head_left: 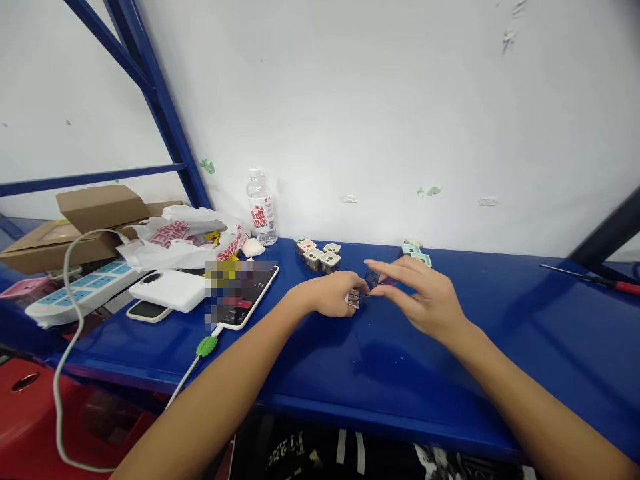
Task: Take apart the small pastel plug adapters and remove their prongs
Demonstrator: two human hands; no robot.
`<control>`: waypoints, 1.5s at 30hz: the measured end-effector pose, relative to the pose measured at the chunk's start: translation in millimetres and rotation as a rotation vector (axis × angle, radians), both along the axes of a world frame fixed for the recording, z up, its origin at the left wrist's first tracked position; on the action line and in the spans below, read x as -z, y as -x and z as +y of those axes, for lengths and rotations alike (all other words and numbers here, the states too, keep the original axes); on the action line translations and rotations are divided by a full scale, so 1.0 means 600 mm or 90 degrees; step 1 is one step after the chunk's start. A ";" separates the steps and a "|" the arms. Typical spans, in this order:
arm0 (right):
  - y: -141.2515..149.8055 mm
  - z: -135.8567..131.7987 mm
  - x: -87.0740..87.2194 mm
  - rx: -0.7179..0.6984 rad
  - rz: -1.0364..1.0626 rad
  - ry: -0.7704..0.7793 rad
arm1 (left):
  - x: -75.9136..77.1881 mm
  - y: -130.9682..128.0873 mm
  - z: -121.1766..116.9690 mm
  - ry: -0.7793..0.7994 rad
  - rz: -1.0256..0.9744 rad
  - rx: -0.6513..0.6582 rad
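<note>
My left hand (pixel 330 293) is closed around a small pencil sharpener body (pixel 353 298), part of which shows between the fingers. Facing it, my right hand (pixel 425 293) pinches a dark see-through plastic case (pixel 373 275) between thumb and fingers. The two pieces are close together just above the blue table; I cannot tell whether they touch. Behind my left hand stand several two-hole pencil sharpeners (pixel 314 258) with pastel tops and dark clear cases. Beyond my right hand lie a few mint and cream sharpener pieces (pixel 419 256), partly hidden by it.
A water bottle (pixel 262 210) stands by the wall. On the left are a phone (pixel 253 293) on a cable, a white power bank (pixel 170 289), a power strip (pixel 85 291), plastic bags (pixel 173 233) and a cardboard box (pixel 103 207). A red-handled screwdriver (pixel 625 287) lies far right.
</note>
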State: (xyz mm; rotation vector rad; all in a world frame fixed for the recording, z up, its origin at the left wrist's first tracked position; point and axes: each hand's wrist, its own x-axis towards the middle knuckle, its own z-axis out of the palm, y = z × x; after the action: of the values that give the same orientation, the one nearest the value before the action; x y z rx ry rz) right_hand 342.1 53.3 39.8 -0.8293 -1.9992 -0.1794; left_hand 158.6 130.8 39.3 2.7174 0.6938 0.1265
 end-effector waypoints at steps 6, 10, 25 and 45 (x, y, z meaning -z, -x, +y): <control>0.001 -0.001 0.002 -0.043 0.011 0.064 | 0.001 0.001 0.001 0.004 -0.006 0.002; -0.001 0.002 0.003 -0.024 0.007 0.010 | -0.002 0.000 -0.001 0.011 0.008 -0.006; -0.002 0.001 0.002 -0.042 -0.014 0.089 | -0.005 -0.001 -0.003 -0.003 0.009 -0.007; 0.005 0.000 0.000 -0.075 0.026 0.000 | 0.004 0.000 0.002 0.017 -0.017 -0.005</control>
State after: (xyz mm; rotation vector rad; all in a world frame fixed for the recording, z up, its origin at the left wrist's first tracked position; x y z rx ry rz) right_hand 338.8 53.1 40.0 -0.7069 -2.0027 -0.0937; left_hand 158.3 132.0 37.1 2.6823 0.6932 0.1544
